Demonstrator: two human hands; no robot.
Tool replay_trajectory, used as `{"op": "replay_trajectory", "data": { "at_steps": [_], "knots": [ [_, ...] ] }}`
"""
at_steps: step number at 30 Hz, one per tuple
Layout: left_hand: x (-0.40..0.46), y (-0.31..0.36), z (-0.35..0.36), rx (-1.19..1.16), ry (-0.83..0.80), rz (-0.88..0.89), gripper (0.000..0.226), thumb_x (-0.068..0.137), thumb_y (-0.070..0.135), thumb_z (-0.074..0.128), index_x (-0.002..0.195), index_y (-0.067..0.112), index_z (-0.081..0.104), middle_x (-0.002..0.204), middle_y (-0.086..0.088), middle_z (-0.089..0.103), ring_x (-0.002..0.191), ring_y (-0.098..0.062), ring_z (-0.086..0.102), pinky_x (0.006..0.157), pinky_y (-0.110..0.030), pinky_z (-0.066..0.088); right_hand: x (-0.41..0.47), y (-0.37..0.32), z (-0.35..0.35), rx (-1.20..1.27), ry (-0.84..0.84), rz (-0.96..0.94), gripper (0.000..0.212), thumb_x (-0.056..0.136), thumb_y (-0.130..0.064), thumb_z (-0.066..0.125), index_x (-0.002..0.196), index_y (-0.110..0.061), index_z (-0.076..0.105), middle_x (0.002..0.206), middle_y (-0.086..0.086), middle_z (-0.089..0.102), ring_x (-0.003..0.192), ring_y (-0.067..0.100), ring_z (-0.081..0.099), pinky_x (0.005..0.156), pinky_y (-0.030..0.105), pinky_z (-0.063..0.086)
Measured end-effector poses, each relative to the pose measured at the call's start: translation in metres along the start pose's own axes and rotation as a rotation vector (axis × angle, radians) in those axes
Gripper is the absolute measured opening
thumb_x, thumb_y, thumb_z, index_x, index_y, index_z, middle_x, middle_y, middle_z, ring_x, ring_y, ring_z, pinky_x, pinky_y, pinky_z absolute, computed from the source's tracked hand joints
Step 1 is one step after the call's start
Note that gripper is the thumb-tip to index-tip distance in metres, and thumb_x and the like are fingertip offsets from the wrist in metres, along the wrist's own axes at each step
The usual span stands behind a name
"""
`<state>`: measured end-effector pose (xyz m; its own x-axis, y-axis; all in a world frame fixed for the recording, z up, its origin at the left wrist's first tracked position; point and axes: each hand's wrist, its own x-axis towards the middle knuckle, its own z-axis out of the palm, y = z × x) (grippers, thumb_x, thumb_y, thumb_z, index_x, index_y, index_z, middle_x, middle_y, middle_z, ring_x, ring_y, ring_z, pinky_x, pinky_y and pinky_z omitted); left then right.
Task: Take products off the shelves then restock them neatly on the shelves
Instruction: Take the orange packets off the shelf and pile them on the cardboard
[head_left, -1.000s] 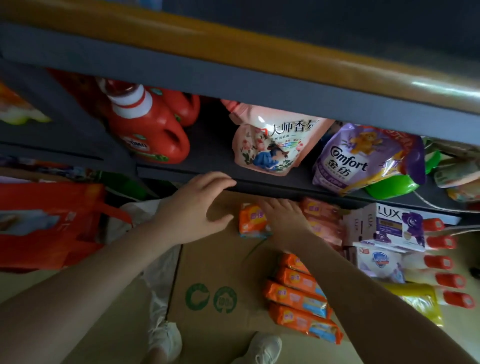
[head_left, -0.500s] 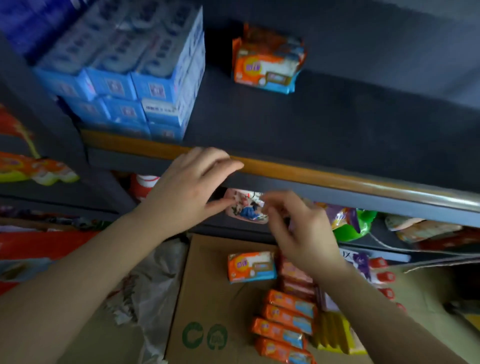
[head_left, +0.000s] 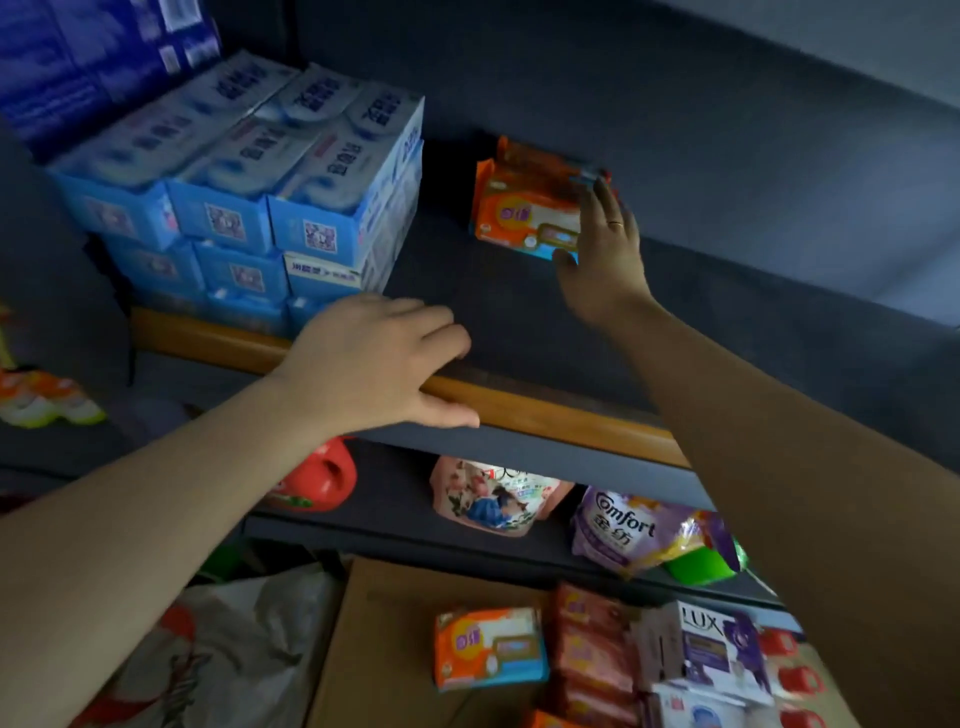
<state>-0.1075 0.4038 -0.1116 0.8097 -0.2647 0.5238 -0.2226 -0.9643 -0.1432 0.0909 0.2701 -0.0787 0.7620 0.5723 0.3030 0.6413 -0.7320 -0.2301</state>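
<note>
Two orange packs (head_left: 519, 213) lie stacked at the back of the upper grey shelf (head_left: 519, 322). My right hand (head_left: 605, 249) reaches in and clasps the stack's right end, thumb at its lower front corner and fingers up over the top pack. My left hand (head_left: 379, 364) rests palm down on the shelf's wooden front rail (head_left: 545, 415) and holds nothing. On the cardboard box (head_left: 374, 649) below lie another orange pack (head_left: 491, 647) and a row of reddish packs (head_left: 592, 654).
Stacked blue boxes (head_left: 249, 197) fill the upper shelf's left. The shelf below holds a red jug (head_left: 317, 478), a pink pouch (head_left: 493, 499) and a purple Comfort pouch (head_left: 628, 530). Lux boxes (head_left: 717, 649) sit right of the cardboard, and a white plastic bag (head_left: 234, 649) lies to its left.
My view rose from the lower shelf to the upper one. My right hand left the packs on the cardboard and reached up to the orange stack. My left hand moved onto the wooden rail.
</note>
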Motion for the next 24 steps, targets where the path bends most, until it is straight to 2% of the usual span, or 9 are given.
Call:
{"op": "replay_trajectory", "data": {
  "at_steps": [3, 6, 10, 14, 18, 20, 24],
  "knots": [
    [-0.002, -0.002, 0.003, 0.006, 0.062, 0.034, 0.055, 0.079, 0.064, 0.046, 0.079, 0.012, 0.064, 0.069, -0.002, 0.059, 0.060, -0.022, 0.060, 0.049, -0.031, 0.044, 0.019, 0.006, 0.001, -0.070, -0.023, -0.004, 0.070, 0.094, -0.026, 0.050, 0.149, -0.010, 0.010, 0.158, 0.008, 0.006, 0.145, 0.026, 0.001, 0.117, 0.037, 0.008],
    [-0.004, -0.003, 0.005, 0.022, 0.092, 0.039, 0.053, 0.079, 0.064, 0.049, 0.073, 0.013, 0.063, 0.063, -0.001, 0.057, 0.056, -0.021, 0.058, 0.047, -0.030, 0.042, 0.032, 0.005, 0.004, -0.118, -0.066, 0.000, 0.074, 0.093, -0.036, 0.050, 0.149, -0.008, 0.010, 0.156, 0.010, 0.013, 0.144, 0.029, 0.007, 0.116, 0.041, 0.010],
    [-0.004, -0.005, 0.006, 0.043, 0.099, 0.034, 0.054, 0.080, 0.064, 0.049, 0.067, 0.013, 0.062, 0.058, 0.000, 0.055, 0.052, -0.020, 0.056, 0.045, -0.029, 0.042, 0.035, 0.001, 0.003, -0.267, 0.034, -0.059, 0.070, 0.085, -0.043, 0.061, 0.139, -0.008, 0.033, 0.141, 0.018, 0.032, 0.129, 0.035, 0.029, 0.108, 0.042, 0.024],
    [-0.003, -0.004, 0.006, 0.047, 0.106, 0.039, 0.053, 0.079, 0.065, 0.050, 0.066, 0.014, 0.062, 0.058, 0.001, 0.056, 0.052, -0.019, 0.056, 0.045, -0.028, 0.042, 0.028, 0.001, 0.002, -0.209, 0.067, -0.053, 0.076, 0.078, -0.043, 0.068, 0.132, -0.002, 0.033, 0.141, 0.018, 0.034, 0.132, 0.035, 0.029, 0.109, 0.042, 0.025],
    [-0.003, -0.003, 0.004, 0.039, 0.098, 0.044, 0.053, 0.079, 0.064, 0.049, 0.067, 0.014, 0.062, 0.058, 0.001, 0.055, 0.051, -0.018, 0.056, 0.046, -0.028, 0.041, 0.022, -0.005, 0.001, -0.345, 0.056, -0.081, 0.071, 0.082, -0.040, 0.064, 0.134, -0.002, 0.034, 0.141, 0.021, 0.033, 0.128, 0.036, 0.033, 0.105, 0.043, 0.027],
    [-0.002, -0.002, 0.003, 0.036, 0.094, 0.049, 0.053, 0.079, 0.063, 0.049, 0.068, 0.014, 0.063, 0.058, 0.001, 0.056, 0.051, -0.019, 0.056, 0.046, -0.028, 0.041, 0.016, -0.009, -0.001, -0.335, 0.026, -0.066, 0.072, 0.080, -0.039, 0.066, 0.133, -0.002, 0.036, 0.141, 0.021, 0.033, 0.127, 0.037, 0.034, 0.105, 0.043, 0.029],
    [0.000, -0.001, -0.001, -0.013, 0.012, -0.007, 0.056, 0.074, 0.066, 0.048, 0.084, 0.013, 0.065, 0.070, 0.001, 0.061, 0.060, -0.020, 0.061, 0.050, -0.027, 0.044, -0.021, -0.015, -0.024, -0.246, -0.003, -0.074, 0.066, 0.075, -0.040, 0.066, 0.126, -0.007, 0.038, 0.124, 0.014, 0.053, 0.115, 0.035, 0.049, 0.094, 0.041, 0.037]
  ]
}}
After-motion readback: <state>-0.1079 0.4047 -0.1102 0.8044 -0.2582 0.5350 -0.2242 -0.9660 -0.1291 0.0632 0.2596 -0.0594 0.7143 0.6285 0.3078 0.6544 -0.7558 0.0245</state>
